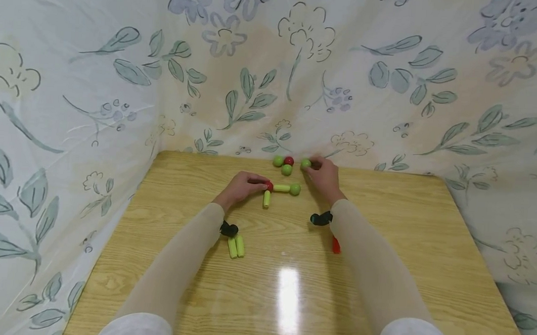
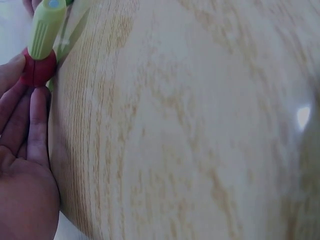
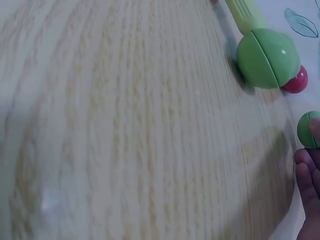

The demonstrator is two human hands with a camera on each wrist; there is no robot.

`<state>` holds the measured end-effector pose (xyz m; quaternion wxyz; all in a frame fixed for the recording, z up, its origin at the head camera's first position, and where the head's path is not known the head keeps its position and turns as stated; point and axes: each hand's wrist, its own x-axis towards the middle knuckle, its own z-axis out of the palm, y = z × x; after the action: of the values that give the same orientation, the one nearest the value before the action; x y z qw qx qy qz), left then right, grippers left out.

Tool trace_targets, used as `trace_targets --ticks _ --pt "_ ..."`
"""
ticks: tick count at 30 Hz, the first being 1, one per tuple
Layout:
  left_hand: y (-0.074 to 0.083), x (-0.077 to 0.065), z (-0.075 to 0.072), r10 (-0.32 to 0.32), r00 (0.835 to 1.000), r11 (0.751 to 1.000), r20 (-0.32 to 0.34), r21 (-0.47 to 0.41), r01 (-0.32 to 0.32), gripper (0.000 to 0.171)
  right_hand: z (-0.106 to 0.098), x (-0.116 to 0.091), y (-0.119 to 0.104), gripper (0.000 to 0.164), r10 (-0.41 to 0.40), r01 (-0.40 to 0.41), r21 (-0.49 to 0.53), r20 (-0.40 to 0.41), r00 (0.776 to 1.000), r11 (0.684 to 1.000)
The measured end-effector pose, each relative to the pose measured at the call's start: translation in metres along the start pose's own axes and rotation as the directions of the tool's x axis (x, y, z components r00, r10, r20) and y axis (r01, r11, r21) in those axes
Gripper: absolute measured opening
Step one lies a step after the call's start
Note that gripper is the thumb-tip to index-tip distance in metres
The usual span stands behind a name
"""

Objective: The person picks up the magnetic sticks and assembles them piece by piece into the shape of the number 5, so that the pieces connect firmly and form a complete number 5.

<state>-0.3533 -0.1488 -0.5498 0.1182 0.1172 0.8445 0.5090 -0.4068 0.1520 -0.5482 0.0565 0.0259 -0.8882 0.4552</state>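
My left hand (image 1: 245, 186) pinches a red ball (image 1: 269, 187) between thumb and fingers. Two yellow-green rods are joined to this ball: one rod (image 1: 281, 188) runs right to a green ball (image 1: 295, 189), the other (image 1: 267, 200) points toward me. In the left wrist view, the red ball (image 2: 44, 70) sits at the thumb and fingertips with a ribbed rod (image 2: 46, 32) standing out of it. Farther back, my right hand (image 1: 325, 178) pinches a loose green ball (image 1: 305, 163), partly cut off in the right wrist view. The joined green ball (image 3: 265, 57) also shows there.
Two green balls and a red ball (image 1: 289, 161) cluster at the table's back edge, left of my right hand. Two yellow-green rods (image 1: 236, 247) lie beside my left forearm. A red piece (image 1: 336, 245) is partly hidden under my right forearm. Floral cloth (image 1: 254, 86) hangs behind the table.
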Motion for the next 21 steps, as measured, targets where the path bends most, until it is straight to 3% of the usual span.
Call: trace_targets --ticks 5,21 --pt "0.002 -0.001 -0.001 -0.013 1.000 1.000 0.005 -0.007 0.013 0.035 -0.007 -0.002 0.000 0.035 0.019 -0.019 0.023 0.012 1.000 1.000" --pt "0.006 -0.004 0.001 0.014 1.000 1.000 0.000 -0.010 -0.014 0.034 -0.025 -0.015 -0.001 0.030 -0.028 0.027 0.052 0.018 0.999 0.998"
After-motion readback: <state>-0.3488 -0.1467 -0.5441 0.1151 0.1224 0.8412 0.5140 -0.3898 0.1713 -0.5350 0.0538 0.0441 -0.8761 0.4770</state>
